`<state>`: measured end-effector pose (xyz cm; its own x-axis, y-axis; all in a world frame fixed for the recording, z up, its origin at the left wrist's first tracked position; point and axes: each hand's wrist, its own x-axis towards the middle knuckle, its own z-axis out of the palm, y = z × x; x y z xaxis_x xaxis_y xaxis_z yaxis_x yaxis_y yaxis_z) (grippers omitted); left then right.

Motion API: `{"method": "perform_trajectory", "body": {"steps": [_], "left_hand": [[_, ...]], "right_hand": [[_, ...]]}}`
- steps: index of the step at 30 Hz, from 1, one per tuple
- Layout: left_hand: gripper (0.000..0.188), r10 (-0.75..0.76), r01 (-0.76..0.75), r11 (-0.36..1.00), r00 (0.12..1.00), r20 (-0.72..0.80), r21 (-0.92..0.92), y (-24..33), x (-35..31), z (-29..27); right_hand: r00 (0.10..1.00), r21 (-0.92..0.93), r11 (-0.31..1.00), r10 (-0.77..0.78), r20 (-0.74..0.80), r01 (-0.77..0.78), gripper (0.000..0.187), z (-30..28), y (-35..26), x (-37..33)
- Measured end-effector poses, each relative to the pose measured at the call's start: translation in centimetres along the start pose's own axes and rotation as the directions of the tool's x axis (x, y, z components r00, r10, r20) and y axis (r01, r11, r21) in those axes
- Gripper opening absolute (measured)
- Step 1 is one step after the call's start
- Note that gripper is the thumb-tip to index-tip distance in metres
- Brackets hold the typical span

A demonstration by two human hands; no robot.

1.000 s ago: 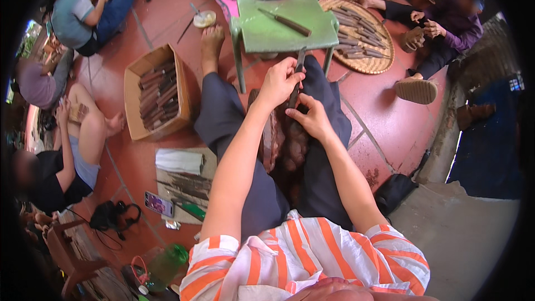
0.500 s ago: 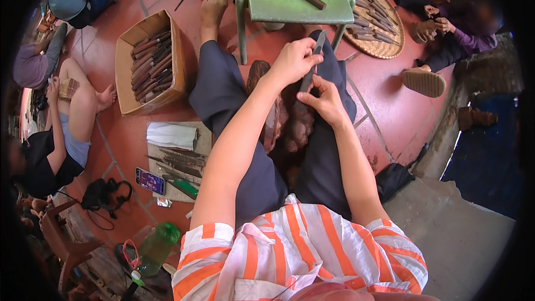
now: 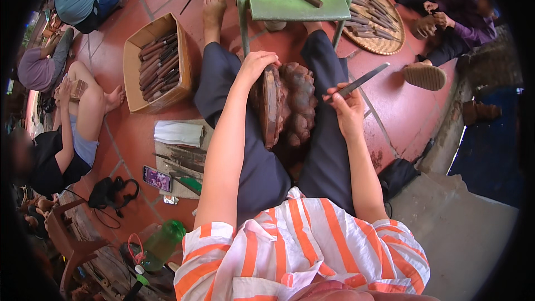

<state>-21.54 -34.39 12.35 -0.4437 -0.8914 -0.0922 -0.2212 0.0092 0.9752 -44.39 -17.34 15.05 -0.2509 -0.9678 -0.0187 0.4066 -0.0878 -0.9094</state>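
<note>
Between my knees stands a dark reddish-brown wood carving (image 3: 298, 103) with rounded, knobby lumps along one side and a flat base on the other. My left hand (image 3: 259, 67) is closed over its far end, and the fingertips are partly hidden. My right hand (image 3: 346, 108) grips a long flat grey file (image 3: 365, 79) at its lower end. The file's rounded tip points away and to the right, apart from the carving.
A cardboard box (image 3: 131, 64) of wooden-handled tools stands left. Ahead, a green plastic stool (image 3: 290, 5) bears a handled tool; a woven tray (image 3: 397, 44) of tools lies beyond. A phone (image 3: 157, 179) and a mat (image 3: 167, 161) with tools lie left. Other people sit around.
My left hand has left the file and moved down and left onto the carving. My right hand has swung the file to the right, uncovering the carving.
</note>
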Motion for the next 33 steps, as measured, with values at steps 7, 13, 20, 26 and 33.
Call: {"method": "perform_trajectory", "body": {"steps": [7,13,20,26,33], "left_hand": [[0.033,0.147,-0.177,0.975,0.967,-0.208,-0.133,-2.5,0.4,1.6],[0.032,0.167,-0.23,0.956,0.937,-0.306,-0.184,-1.3,-1.9,2.4],[0.033,0.45,-0.469,0.881,0.797,-0.403,0.056,0.3,-7.2,5.9],[0.035,0.13,-0.278,0.918,0.885,-0.447,-0.284,-0.4,-4.0,3.4],[0.034,0.254,-0.364,0.915,0.854,-0.455,-0.172,-1.3,-4.6,4.2]], "right_hand": [[0.993,-0.078,0.991,0.113,0.038,-0.11,0.017,-0.7,-0.6,-6.4],[0.998,-0.128,0.99,0.055,-0.021,-0.057,0.014,-1.8,-0.3,-7.4],[1.0,-0.212,0.977,-0.012,-0.005,0.011,0.013,-1.8,-1.6,-6.8],[1.0,-0.177,0.984,-0.011,-0.002,0.01,0.013,-1.1,-1.7,-6.5],[1.0,-0.136,0.991,0.0,-0.022,-0.003,0.013,-1.6,-1.6,-6.0]]}}
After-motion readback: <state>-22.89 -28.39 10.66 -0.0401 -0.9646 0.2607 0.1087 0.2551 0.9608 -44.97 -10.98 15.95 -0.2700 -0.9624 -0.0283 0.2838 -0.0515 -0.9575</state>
